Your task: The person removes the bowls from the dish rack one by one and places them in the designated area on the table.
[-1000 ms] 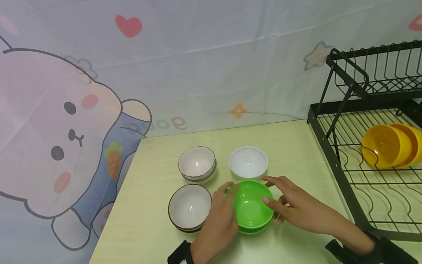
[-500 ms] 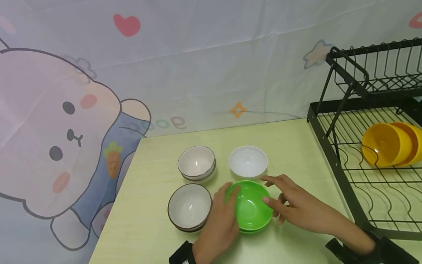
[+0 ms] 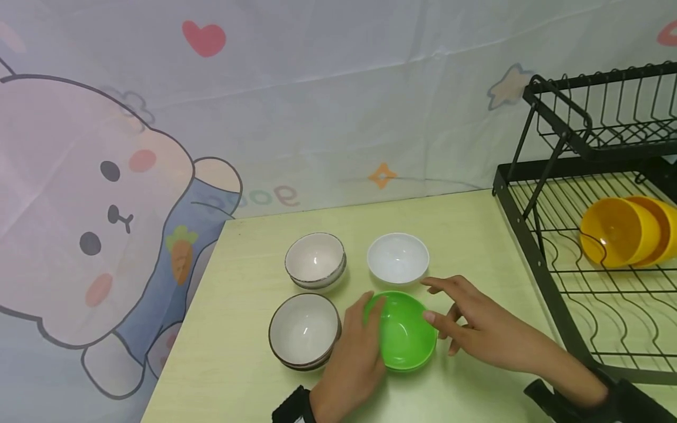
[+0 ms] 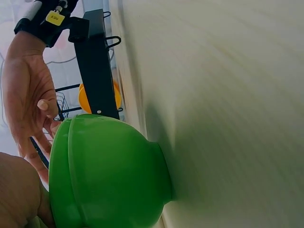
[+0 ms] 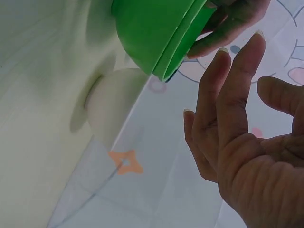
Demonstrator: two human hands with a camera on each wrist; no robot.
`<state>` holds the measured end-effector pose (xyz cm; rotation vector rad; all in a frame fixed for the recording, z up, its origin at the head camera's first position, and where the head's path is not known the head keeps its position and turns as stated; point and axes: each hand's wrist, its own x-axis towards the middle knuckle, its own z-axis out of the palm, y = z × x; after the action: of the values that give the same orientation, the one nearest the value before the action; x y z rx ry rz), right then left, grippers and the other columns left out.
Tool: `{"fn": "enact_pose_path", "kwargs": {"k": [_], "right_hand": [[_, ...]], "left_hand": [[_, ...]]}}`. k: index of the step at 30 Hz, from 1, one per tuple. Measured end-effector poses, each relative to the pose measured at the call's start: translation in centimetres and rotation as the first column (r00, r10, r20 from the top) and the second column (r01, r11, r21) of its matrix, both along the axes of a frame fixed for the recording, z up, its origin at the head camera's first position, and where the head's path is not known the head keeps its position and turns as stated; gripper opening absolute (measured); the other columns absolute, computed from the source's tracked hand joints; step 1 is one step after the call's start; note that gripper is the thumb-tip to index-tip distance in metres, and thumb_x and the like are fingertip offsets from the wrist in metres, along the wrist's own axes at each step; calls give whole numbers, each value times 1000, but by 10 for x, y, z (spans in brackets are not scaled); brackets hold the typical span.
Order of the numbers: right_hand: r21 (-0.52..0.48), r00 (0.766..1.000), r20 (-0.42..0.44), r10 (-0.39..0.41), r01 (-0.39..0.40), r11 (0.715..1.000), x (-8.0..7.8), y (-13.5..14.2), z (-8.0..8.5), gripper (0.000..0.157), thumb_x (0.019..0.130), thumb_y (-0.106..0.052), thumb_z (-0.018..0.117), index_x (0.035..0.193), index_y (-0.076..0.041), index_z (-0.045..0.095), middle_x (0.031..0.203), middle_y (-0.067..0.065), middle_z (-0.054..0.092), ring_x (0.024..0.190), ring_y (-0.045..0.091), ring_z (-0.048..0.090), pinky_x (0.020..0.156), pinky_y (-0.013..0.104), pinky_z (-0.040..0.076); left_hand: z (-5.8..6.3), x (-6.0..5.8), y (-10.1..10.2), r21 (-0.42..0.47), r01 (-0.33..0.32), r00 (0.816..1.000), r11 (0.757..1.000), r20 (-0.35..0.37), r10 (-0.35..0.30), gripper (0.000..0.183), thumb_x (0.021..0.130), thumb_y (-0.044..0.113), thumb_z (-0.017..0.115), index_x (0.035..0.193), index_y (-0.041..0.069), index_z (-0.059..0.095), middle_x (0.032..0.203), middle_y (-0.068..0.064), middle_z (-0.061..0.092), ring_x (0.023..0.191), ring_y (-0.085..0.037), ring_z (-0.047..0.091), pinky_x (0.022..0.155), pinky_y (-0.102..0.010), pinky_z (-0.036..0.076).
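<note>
Two nested green bowls point(image 3: 407, 332) stand at the table's front middle; the left wrist view shows their close-set rims point(image 4: 71, 166). My left hand point(image 3: 353, 355) grips the left side of the rim, with its fingers over the edge; its thumb is hard to make out. On the bowls' right side my right hand point(image 3: 483, 332) hovers with loosely bent fingers. The right wrist view shows this right hand point(image 5: 251, 137) apart from the green bowls point(image 5: 156, 33), holding nothing.
Two stacks of white bowls with dark rims point(image 3: 305, 329) point(image 3: 315, 258) stand left. A white bowl point(image 3: 398, 258) is behind the green ones. A black two-tier dish rack point(image 3: 534, 252) at right holds yellow bowls point(image 3: 619, 232). A printed cloth point(image 3: 317, 106) hangs behind.
The upper green bowl has settled lower into the other, so less of the lower one shows. My right hand has drifted slightly away from the bowls; the left hand has barely moved.
</note>
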<state>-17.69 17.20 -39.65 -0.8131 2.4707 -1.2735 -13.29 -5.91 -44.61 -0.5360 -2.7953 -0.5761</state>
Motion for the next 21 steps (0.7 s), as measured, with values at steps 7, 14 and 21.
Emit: {"fn": "enact_pose_path", "kwargs": {"k": [7,14,21], "right_hand": [[2,999,-17,-31,31,1000,0,8,9,53,102,-34,54,150,-20,36,136,13,43,70,2,64,61,24,52],[63,995,-56,-88,91,994,1,17,21,54,103,-39,52,151,-23,33,133,11,42,74,1,66,59,24,51],[89,991,-80,-109,116,989,1,23,28,56,103,-38,52,153,-22,32,137,9,41,74,0,66,58,24,50]], "left_hand": [[0,0,0,1,-10,999,1000,31,10,72,76,-11,55,145,1,40,151,-22,36,137,-33,42,104,-44,50],[0,2,0,-15,-8,1000,1000,3,8,75,73,-12,56,145,-1,40,150,-23,37,138,-35,42,104,-44,50],[-2,1,0,-35,-11,1000,999,-14,10,77,71,-11,58,145,-1,40,149,-23,38,136,-35,43,104,-44,50]]}}
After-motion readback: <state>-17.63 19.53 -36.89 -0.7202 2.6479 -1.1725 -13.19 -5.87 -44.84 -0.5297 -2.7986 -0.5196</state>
